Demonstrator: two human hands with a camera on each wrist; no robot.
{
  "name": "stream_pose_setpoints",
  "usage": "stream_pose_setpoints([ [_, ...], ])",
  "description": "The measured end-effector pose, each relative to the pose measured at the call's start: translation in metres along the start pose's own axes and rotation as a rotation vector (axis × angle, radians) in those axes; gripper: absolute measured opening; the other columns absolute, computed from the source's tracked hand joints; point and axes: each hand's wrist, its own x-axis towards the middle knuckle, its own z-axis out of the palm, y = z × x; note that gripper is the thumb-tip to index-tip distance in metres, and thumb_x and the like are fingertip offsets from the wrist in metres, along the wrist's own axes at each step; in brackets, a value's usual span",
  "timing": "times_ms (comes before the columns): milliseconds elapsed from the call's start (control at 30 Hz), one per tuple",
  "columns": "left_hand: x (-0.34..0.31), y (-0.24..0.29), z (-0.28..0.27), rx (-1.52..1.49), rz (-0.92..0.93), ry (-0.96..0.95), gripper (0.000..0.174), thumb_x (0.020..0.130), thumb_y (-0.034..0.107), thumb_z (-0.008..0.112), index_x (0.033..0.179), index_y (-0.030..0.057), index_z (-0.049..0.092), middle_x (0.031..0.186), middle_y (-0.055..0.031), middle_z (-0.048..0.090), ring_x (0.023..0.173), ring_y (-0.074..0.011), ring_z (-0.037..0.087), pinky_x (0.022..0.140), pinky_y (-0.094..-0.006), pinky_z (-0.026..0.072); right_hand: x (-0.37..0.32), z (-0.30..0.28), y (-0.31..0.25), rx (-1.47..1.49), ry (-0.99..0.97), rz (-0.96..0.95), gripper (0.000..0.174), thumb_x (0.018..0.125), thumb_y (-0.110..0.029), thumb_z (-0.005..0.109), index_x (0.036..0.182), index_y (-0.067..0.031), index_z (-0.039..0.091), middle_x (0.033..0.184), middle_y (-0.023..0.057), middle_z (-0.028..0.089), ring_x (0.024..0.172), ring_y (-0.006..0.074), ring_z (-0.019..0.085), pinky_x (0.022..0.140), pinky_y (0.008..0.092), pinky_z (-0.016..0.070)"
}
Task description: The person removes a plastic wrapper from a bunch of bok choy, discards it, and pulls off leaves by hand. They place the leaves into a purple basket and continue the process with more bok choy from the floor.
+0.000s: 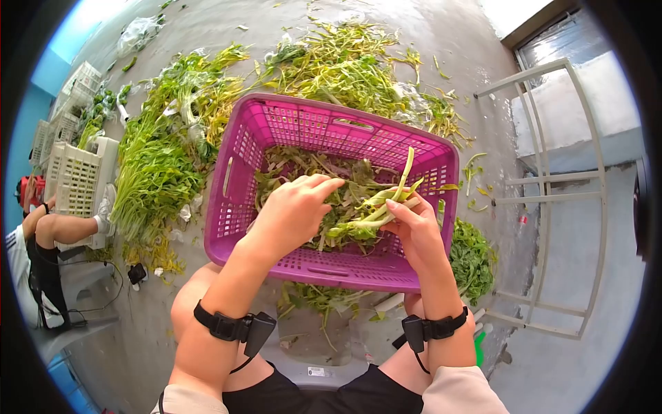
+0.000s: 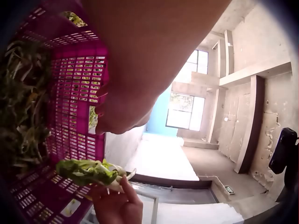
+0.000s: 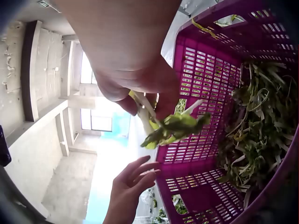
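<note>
My right hand pinches a small bunch of leafy vegetable stalks between thumb and fingers, over the right side of a purple plastic basket. Pale stems and a crumpled green leaf clump show in the right wrist view. My left hand hovers over the basket's near middle, its fingers loosely bent and holding nothing. From the right wrist camera the left hand appears with fingers spread, apart from the bunch. Wilted leaves and stem scraps cover the basket's bottom.
Heaps of green stalks and yellowing stalks lie on the floor beyond and left of the basket. More leafy greens sit at its right. A metal frame leans at the right wall. White crates and another person's leg are far left.
</note>
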Motion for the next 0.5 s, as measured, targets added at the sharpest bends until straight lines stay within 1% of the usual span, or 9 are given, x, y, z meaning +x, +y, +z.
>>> stream_pose_setpoints([
  [33,-0.001,0.001,0.002,0.001,-0.008,0.005,0.045,0.084,0.005,0.068,0.128,0.0073,0.060,0.122,-0.0157,0.064,0.112,-0.0358,0.061,0.095,-0.0424,0.0505,-0.001,0.001,0.000,-0.003,-0.008,0.005,0.023,0.093,-0.009,0.064,0.115,-0.0028,0.061,0.105,0.0094,0.070,0.094,0.0172,0.070,0.077,0.0297,0.0588],
  [133,-0.003,-0.001,0.011,-0.180,-0.026,-0.169,0.050,0.083,0.003,0.067,0.132,0.0069,0.058,0.127,-0.0172,0.062,0.120,-0.0343,0.058,0.103,-0.0429,0.0463,-0.004,0.003,-0.003,0.203,-0.132,0.014,0.025,0.096,-0.009,0.057,0.120,-0.0024,0.057,0.110,0.0129,0.068,0.097,0.0227,0.070,0.085,0.0400,0.0595],
  [167,-0.003,-0.002,0.013,-0.186,0.023,-0.191,0.050,0.082,0.001,0.066,0.131,0.0063,0.058,0.124,-0.0184,0.064,0.118,-0.0342,0.059,0.101,-0.0427,0.0475,-0.005,0.002,-0.004,0.199,-0.137,0.014,0.025,0.096,-0.009,0.057,0.120,-0.0024,0.057,0.110,0.0129,0.068,0.097,0.0227,0.070,0.085,0.0400,0.0595],
  [233,-0.002,-0.004,0.017,-0.291,0.008,-0.264,0.042,0.082,0.001,0.065,0.124,0.0044,0.061,0.113,-0.0172,0.068,0.110,-0.0331,0.064,0.095,-0.0425,0.0499,-0.007,0.001,-0.006,0.320,-0.184,0.024,0.028,0.096,-0.007,0.055,0.123,-0.0025,0.055,0.111,0.0141,0.067,0.101,0.0248,0.069,0.086,0.0413,0.0588],
  [267,0.000,-0.002,0.018,-0.291,0.007,-0.261,0.042,0.082,0.001,0.065,0.124,0.0044,0.061,0.113,-0.0172,0.068,0.110,-0.0331,0.064,0.095,-0.0425,0.0499,-0.005,-0.003,-0.004,0.353,-0.214,0.023,0.029,0.097,-0.007,0.053,0.125,-0.0031,0.053,0.113,0.0147,0.066,0.104,0.0264,0.067,0.087,0.0423,0.0578],
  [333,0.003,0.003,0.019,-0.396,-0.013,-0.266,0.028,0.084,0.003,0.065,0.112,0.0022,0.064,0.100,-0.0164,0.069,0.098,-0.0337,0.066,0.085,-0.0425,0.0516,-0.008,-0.002,-0.007,0.379,-0.213,0.031,0.028,0.097,-0.008,0.052,0.125,-0.0033,0.053,0.113,0.0145,0.066,0.104,0.0264,0.067,0.088,0.0424,0.0574],
  [367,0.002,0.004,0.019,-0.396,-0.009,-0.263,0.028,0.084,0.003,0.065,0.112,0.0022,0.064,0.100,-0.0164,0.069,0.098,-0.0337,0.066,0.085,-0.0425,0.0516,-0.009,-0.002,-0.009,0.409,-0.208,0.041,0.027,0.097,-0.008,0.051,0.124,-0.0035,0.054,0.113,0.0143,0.065,0.104,0.0264,0.067,0.088,0.0426,0.0570],
  [433,0.002,0.004,0.017,-0.265,0.035,-0.205,0.016,0.086,0.006,0.063,0.102,0.0008,0.065,0.092,-0.0171,0.067,0.092,-0.0345,0.066,0.079,-0.0429,0.0512,-0.007,-0.002,-0.009,0.396,-0.193,0.021,0.026,0.098,-0.009,0.050,0.123,-0.0038,0.055,0.114,0.0138,0.065,0.103,0.0253,0.067,0.087,0.0415,0.0567],
  [500,-0.002,0.001,0.009,-0.171,0.098,-0.173,0.014,0.086,0.005,0.061,0.099,0.0023,0.066,0.088,-0.0178,0.066,0.089,-0.0360,0.066,0.077,-0.0441,0.0521,0.000,-0.008,-0.005,0.415,-0.039,-0.067,0.026,0.098,-0.009,0.051,0.122,-0.0038,0.056,0.114,0.0128,0.065,0.098,0.0225,0.068,0.079,0.0363,0.0576],
])
